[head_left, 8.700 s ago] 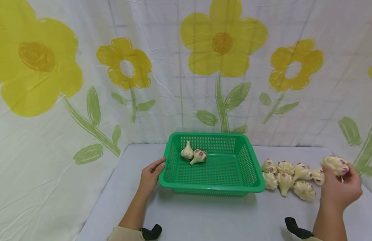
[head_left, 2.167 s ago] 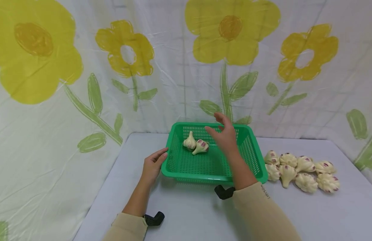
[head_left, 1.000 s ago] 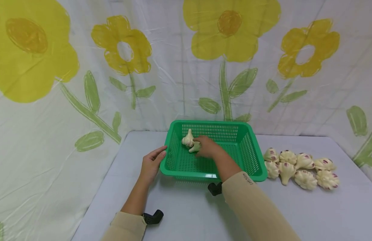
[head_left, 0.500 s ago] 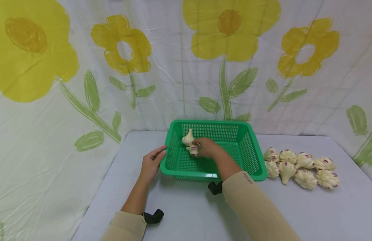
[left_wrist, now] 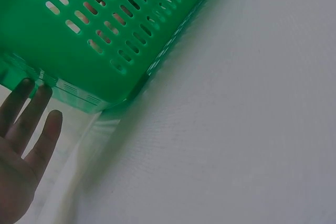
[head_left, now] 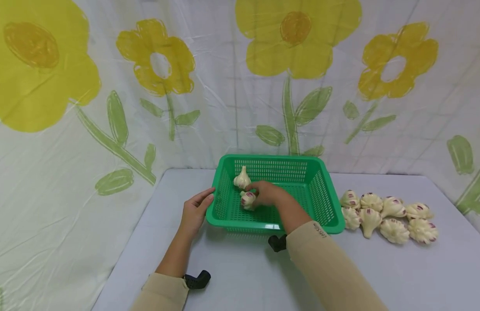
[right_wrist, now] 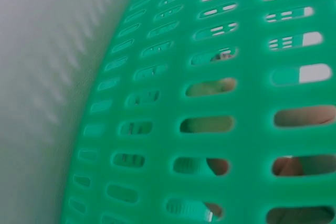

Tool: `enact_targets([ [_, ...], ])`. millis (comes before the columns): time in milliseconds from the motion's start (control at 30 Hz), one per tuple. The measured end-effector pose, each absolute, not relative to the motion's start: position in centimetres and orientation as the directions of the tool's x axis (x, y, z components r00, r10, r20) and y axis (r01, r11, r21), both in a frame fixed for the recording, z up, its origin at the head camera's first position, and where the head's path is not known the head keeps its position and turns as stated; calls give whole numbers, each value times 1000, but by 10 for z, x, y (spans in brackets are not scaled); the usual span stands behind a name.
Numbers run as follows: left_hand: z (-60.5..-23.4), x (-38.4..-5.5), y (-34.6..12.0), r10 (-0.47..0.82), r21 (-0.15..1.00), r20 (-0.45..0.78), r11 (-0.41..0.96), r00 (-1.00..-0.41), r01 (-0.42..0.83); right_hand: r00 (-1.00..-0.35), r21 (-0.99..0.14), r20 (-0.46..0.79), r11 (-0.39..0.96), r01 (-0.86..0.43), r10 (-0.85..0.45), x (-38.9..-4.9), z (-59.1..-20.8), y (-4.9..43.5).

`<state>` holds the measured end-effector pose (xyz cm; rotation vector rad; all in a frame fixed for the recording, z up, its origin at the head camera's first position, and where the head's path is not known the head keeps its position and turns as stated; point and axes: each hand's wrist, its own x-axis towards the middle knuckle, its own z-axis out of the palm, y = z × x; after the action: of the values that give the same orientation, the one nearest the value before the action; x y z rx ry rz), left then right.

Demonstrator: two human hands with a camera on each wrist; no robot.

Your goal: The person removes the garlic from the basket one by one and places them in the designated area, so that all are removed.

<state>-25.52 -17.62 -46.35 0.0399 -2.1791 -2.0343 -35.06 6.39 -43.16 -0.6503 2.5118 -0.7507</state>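
A green plastic basket (head_left: 240,223) stands on the table. My right hand (head_left: 267,193) reaches into it and holds a garlic bulb (head_left: 247,201) between thumb and fingers, near the basket's left side. Just behind, another garlic bulb (head_left: 242,178) sits with its stem up. My left hand (head_left: 194,212) rests against the basket's left rim; in the left wrist view its fingers (left_wrist: 47,135) are extended, with fingertips at the basket wall. The right wrist view is mostly filled by the slotted basket wall (right_wrist: 252,129), which hides most of the right hand there.
Several garlic bulbs (head_left: 370,221) lie in two rows on the white table (head_left: 240,272), right of the basket. A white curtain with yellow flowers (head_left: 216,108) hangs behind the table.
Over the last second the right hand has turned the garlic bulb in the basket and shifted it slightly toward me, away from the stem-up bulb. My left hand has stayed at the rim.
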Motion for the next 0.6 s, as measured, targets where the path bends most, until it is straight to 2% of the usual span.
enact_targets([
  [233,-466,-255,-176,-137,994,96,62,-986,88,-757,-564,-320,757,-331,-569,-350,-433,64],
  [467,-465,-256,-176,-132,995,94,52,-987,88,-750,-634,-281,702,-322,-598,-351,-435,66],
  [600,-465,-256,-175,-137,995,94,45,-986,88,-739,-631,-252,685,-364,-625,-351,-434,65],
])
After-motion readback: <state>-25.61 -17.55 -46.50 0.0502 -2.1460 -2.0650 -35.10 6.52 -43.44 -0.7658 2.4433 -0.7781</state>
